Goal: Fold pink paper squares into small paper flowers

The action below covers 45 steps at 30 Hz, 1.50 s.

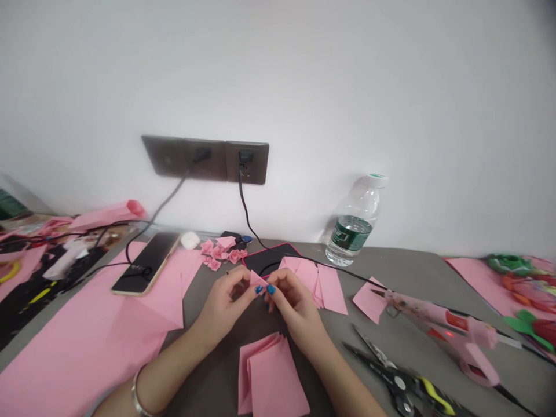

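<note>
Both hands meet over the middle of the grey table, pinching one small folded piece of pink paper. My left hand closes on its left side, thumb and fingertips pressed together. My right hand pinches the right side, its thumb almost touching the left thumb. Below them lies a stack of folded pink paper. Just past my right hand are more cut pink pieces. Several small folded paper flowers lie beyond my left hand.
A pink glue gun and open scissors lie at right. A water bottle leans by the wall. At left, a phone rests on large pink sheets. Black cables run from the wall sockets across the table.
</note>
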### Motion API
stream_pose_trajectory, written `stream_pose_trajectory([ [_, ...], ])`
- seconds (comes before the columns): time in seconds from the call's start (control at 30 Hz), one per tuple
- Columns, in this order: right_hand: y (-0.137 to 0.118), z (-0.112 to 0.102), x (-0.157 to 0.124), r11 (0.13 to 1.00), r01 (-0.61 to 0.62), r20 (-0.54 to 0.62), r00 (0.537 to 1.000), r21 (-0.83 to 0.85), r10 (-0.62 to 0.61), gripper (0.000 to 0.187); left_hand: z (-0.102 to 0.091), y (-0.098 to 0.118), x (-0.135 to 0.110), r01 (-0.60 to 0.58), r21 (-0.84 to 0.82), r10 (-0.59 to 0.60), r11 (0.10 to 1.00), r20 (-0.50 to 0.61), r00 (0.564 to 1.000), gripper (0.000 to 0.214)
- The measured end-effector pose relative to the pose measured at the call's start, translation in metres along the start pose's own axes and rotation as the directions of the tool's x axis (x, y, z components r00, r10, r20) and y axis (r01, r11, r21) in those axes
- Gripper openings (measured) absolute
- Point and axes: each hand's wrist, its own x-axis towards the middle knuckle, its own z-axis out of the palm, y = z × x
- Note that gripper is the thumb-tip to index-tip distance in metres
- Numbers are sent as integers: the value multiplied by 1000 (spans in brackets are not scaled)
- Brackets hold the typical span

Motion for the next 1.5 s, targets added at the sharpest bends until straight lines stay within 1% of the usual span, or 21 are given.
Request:
stream_pose_trajectory([
  [0.07,2,0,1,998,-9,1,1000,58,8,25,-1,-2,0,-57,27,58,998,-8,998,15],
  [0.1,3,-1,1,997,-10,-4,1000,80,11,25,-2,-3,-1,-96,12,96,995,-6,995,16],
  [0.17,5,-2,2,995,-4,-30,1000,103,7,23,-1,-3,-1,-144,-97,144,985,-7,990,24],
  [0.2,5,-3,2,995,7,-43,999,100,-2,22,-1,-3,-1,-135,-179,136,975,-9,991,30],
  [0.27,6,-5,2,997,41,-53,998,71,-38,19,2,-3,-1,-34,-345,42,938,17,999,37],
  [0.33,5,-6,2,995,97,-35,995,30,-96,14,4,-2,-1,132,-496,-91,858,105,990,36],
  [0.4,5,-7,3,987,161,-20,987,-11,-161,10,6,-2,0,309,-600,-192,738,253,948,36],
  [0.43,5,-8,3,981,190,-18,981,-34,-191,9,6,-2,0,385,-630,-223,674,323,920,36],
  [0.47,5,-9,3,975,216,-22,976,-61,-217,10,6,-2,0,454,-628,-264,632,377,888,33],
  [0.5,5,-9,3,968,235,-27,971,-92,-239,11,6,-2,1,487,-623,-287,612,399,871,29],
  [0.57,5,-10,4,953,260,-36,963,-157,-268,16,4,-1,2,471,-658,-304,588,359,882,26],
  [0.73,4,-7,2,892,320,0,941,-320,-338,37,2,0,4,390,-694,-311,605,245,918,15],
  [0.87,1,-4,0,790,425,71,894,-442,-442,31,2,0,6,335,-714,-305,615,176,936,12],
  [0.93,0,-3,-1,744,454,89,875,-491,-475,27,2,0,6,314,-716,-289,624,162,944,12],
  [1.0,0,-2,-2,721,460,88,867,-518,-490,25,2,-2,6,304,-719,-282,626,154,947,12],
  [1.07,0,-3,-3,726,447,72,871,-522,-485,23,2,-4,6,293,-724,-293,624,132,947,12],
  [1.13,-1,-4,-3,752,421,49,885,-507,-462,21,2,-5,6,289,-712,-310,640,105,945,18],
  [1.2,-2,-5,-3,785,389,33,903,-482,-428,19,2,-5,5,281,-663,-305,694,83,949,19],
  [1.27,-3,-5,-2,819,357,13,919,-450,-393,15,1,-5,5,259,-589,-269,765,74,960,14],
  [1.33,-2,-5,0,849,324,-13,932,-417,-362,12,1,-5,4,235,-533,-235,813,68,969,11],
  [1.5,1,-5,2,898,250,-49,957,-362,-286,11,1,-5,2,249,-506,-242,826,81,967,14],
])
